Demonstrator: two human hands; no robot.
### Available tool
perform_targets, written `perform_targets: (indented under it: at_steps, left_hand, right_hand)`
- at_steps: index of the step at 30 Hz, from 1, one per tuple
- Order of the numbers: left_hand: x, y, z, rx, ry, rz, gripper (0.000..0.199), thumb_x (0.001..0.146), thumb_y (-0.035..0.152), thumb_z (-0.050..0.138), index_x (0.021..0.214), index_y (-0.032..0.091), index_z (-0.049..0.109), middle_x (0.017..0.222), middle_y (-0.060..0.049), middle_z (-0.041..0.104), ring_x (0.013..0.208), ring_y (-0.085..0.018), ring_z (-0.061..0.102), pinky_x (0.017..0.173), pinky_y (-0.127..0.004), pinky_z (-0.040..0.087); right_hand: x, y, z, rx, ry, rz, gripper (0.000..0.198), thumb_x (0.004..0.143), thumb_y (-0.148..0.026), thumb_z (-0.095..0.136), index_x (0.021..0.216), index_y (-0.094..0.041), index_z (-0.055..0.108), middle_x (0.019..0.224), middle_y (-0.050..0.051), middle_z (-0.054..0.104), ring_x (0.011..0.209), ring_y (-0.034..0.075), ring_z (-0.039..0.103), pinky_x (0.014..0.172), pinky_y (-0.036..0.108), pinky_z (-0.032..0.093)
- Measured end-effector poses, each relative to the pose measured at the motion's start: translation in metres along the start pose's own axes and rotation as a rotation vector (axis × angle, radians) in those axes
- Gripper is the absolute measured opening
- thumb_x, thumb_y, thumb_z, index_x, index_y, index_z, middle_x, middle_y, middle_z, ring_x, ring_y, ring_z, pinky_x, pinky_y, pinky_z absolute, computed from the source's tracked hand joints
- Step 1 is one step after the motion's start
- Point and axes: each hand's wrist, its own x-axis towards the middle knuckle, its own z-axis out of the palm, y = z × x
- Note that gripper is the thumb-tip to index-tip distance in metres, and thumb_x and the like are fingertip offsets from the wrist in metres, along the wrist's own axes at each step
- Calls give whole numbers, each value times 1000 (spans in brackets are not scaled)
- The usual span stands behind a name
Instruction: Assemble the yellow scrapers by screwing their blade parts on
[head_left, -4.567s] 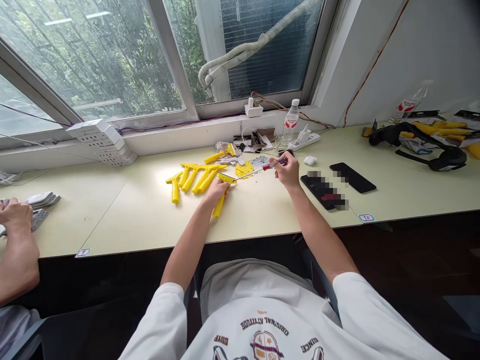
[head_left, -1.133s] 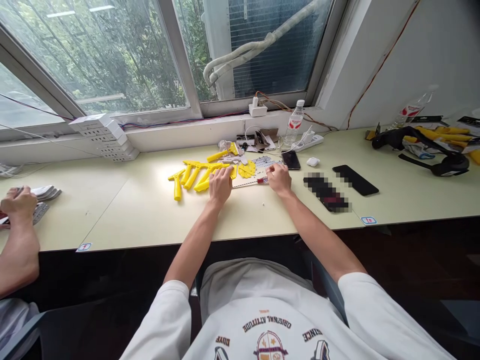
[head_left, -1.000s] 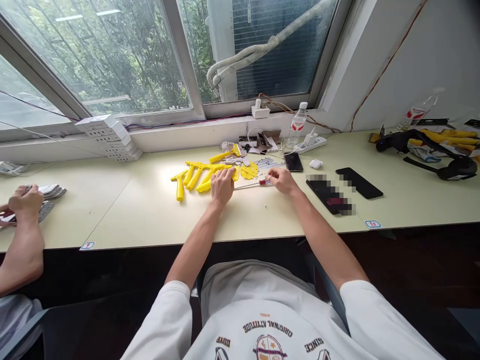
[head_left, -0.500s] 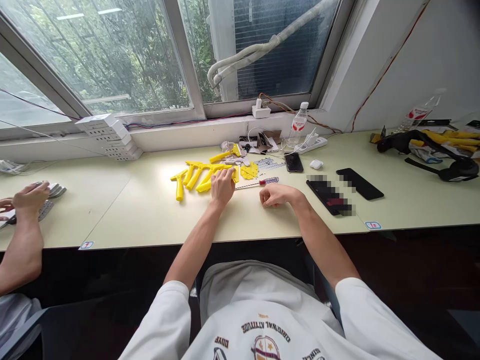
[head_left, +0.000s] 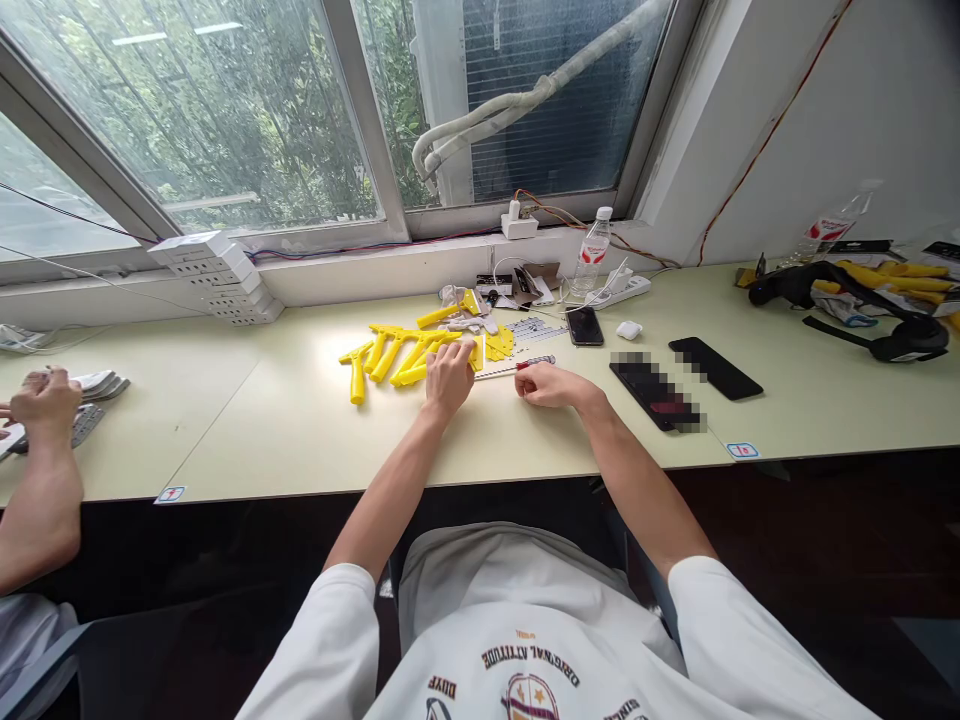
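My left hand point(head_left: 448, 375) is closed, its fingers curled round a yellow scraper point(head_left: 478, 352) whose flat head shows beside the fingertips. To its left lie several more yellow scrapers point(head_left: 382, 352) in a row, handles toward me. My right hand point(head_left: 549, 385) rests low over the table with fingers bent and pressed together; what they hold, if anything, is hidden. Just behind those fingers lies a screwdriver point(head_left: 541, 362) with a red and clear handle, its shaft pointing at my left hand. Whether the right fingers touch it, I cannot tell. Yellow flat plates point(head_left: 499, 343) lie behind.
Thin metal strips point(head_left: 534, 329) and another yellow scraper point(head_left: 448, 310) lie farther back. A phone point(head_left: 584, 326), a white case point(head_left: 629, 329), a bottle point(head_left: 592, 252) and a power strip point(head_left: 626, 287) stand right. Dark flat devices point(head_left: 716, 367) lie nearer. At left, a co-worker's hand point(head_left: 46, 400) handles grey parts.
My right hand has moved slightly up and left, closer to the screwdriver, covering part of its handle. My left hand has shifted slightly right and stays on the scraper.
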Motion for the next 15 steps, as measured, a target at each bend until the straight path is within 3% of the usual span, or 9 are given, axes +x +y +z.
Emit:
perform_targets:
  at_steps: [5,9,15]
  left_hand:
    - [-1,9,1,-8,-55,27,52,103,9,54,147,30,69,132,-14,80,131,-38,67,108,-54,47]
    - [-3,14,2,2,-81,46,49,104,9,54,145,30,70,130,-14,80,129,-37,67,107,-53,47]
    - [-3,16,2,6,-96,43,47,105,9,54,145,29,69,129,-15,80,128,-38,68,106,-53,46]
  right_hand:
    - [2,-14,12,132,423,-132,41,89,-19,61,127,-26,75,81,-2,69,74,19,60,76,30,44]
    - [6,-20,22,46,436,-205,57,91,-17,63,145,-30,76,83,-1,72,76,20,62,79,30,45]
    - [10,-16,31,-32,450,-253,58,92,-13,60,143,-28,82,89,3,78,79,21,65,79,32,45]
